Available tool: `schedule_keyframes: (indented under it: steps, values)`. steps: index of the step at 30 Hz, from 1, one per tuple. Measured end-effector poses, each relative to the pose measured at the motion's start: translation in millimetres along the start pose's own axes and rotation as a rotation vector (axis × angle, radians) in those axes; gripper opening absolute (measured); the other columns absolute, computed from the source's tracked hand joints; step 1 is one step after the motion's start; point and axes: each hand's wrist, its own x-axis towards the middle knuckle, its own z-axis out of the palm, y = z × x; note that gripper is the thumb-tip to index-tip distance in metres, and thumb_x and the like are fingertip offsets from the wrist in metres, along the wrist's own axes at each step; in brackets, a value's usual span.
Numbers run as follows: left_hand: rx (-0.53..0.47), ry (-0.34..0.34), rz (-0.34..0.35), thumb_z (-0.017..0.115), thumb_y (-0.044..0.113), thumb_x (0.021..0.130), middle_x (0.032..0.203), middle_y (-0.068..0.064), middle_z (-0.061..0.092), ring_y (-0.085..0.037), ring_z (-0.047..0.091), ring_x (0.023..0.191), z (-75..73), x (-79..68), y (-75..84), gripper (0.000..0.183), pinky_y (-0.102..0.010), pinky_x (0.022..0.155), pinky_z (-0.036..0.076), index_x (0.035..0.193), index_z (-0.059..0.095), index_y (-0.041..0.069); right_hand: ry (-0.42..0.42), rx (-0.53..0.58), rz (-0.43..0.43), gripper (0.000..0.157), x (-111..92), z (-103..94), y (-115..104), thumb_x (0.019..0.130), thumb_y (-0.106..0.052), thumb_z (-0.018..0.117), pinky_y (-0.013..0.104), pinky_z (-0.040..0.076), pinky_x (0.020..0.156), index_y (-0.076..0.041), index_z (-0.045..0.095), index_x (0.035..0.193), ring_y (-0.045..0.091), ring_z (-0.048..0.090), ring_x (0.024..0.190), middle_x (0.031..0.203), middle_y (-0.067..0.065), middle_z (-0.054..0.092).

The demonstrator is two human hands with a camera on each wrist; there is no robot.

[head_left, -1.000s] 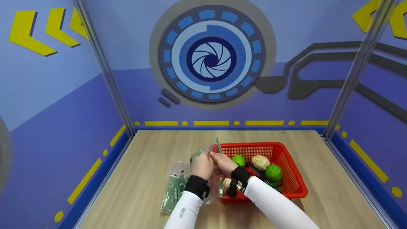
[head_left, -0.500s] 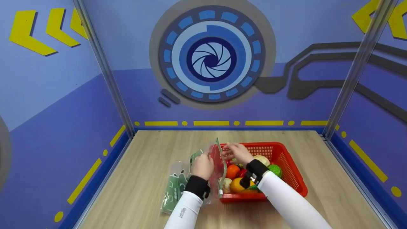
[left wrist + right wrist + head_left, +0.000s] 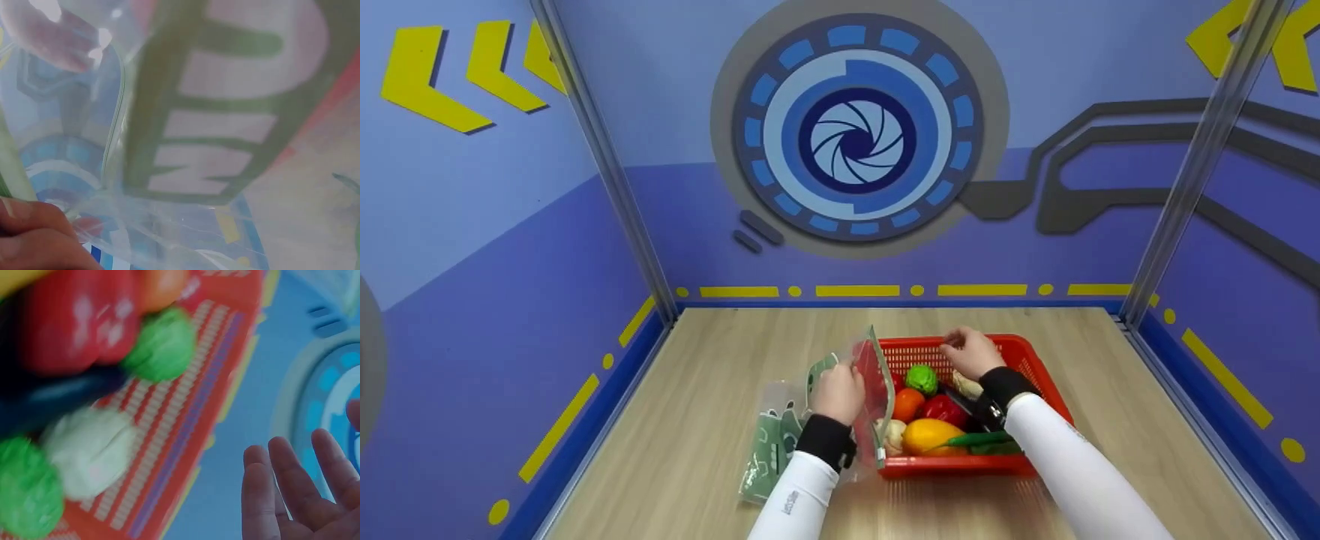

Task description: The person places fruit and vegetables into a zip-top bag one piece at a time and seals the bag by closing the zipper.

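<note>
My left hand (image 3: pixel 838 391) grips the side of a clear zip bag (image 3: pixel 883 409) with green print, upright at the basket's left end. Its mouth gapes toward the basket. In the left wrist view the thumb and finger (image 3: pixel 34 236) pinch the film, and the green print fills the middle. Over the back of the red basket (image 3: pixel 945 469) is my right hand (image 3: pixel 973 353), holding nothing. The right wrist view shows its fingers (image 3: pixel 298 484) spread beside a pale cabbage (image 3: pixel 90 453), a dark eggplant (image 3: pixel 62 394) and a green leafy ball (image 3: pixel 163 346).
Also in the basket lie a yellow mango-like fruit (image 3: pixel 931 435), a red pepper (image 3: pixel 945 410), an orange fruit (image 3: pixel 908 403) and a long green chili (image 3: pixel 979 439). A flat green-printed bag (image 3: pixel 769 450) lies on the table to the left. Blue walls enclose the table.
My right hand has let go of the bag's edge and moved right, over the basket. The bag's mouth now stands wider. The left hand keeps its place.
</note>
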Motion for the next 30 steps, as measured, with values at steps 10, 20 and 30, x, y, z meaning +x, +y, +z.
schedule_keyframes:
  steps: [10,20,30]
  values:
    - [-0.011,-0.034,-0.043,0.063,0.010,0.099,0.083,-0.021,0.075,-0.036,0.074,0.077,-2.4,-0.4,1.2,0.016,-0.047,0.064,0.057,0.092,0.073,0.000,-0.075,-0.259,0.081,0.054,5,-2.1,43,0.095,-0.018,0.065,0.062,0.044,0.103,0.010,0.051,0.139,0.055,0.053,0.124,0.134,0.036,0.058]
    - [0.005,-0.016,-0.027,0.063,0.009,0.098,0.083,-0.020,0.076,-0.036,0.074,0.077,-0.6,-1.7,-1.0,0.015,-0.047,0.066,0.057,0.091,0.074,0.000,-0.131,-0.385,0.179,0.070,-5,-6.2,66,0.087,-0.019,0.078,0.057,0.052,0.096,0.017,0.047,0.137,0.048,0.065,0.108,0.120,0.035,0.066]
    - [-0.009,-0.036,-0.028,0.064,0.009,0.098,0.087,-0.021,0.076,-0.036,0.075,0.080,-0.9,-2.9,0.1,0.016,-0.048,0.068,0.059,0.103,0.075,-0.002,-0.189,-0.461,0.221,0.033,-19,-8.2,70,0.079,-0.020,0.084,0.053,0.048,0.090,0.004,0.070,0.097,0.028,0.060,0.082,0.089,0.014,0.070]
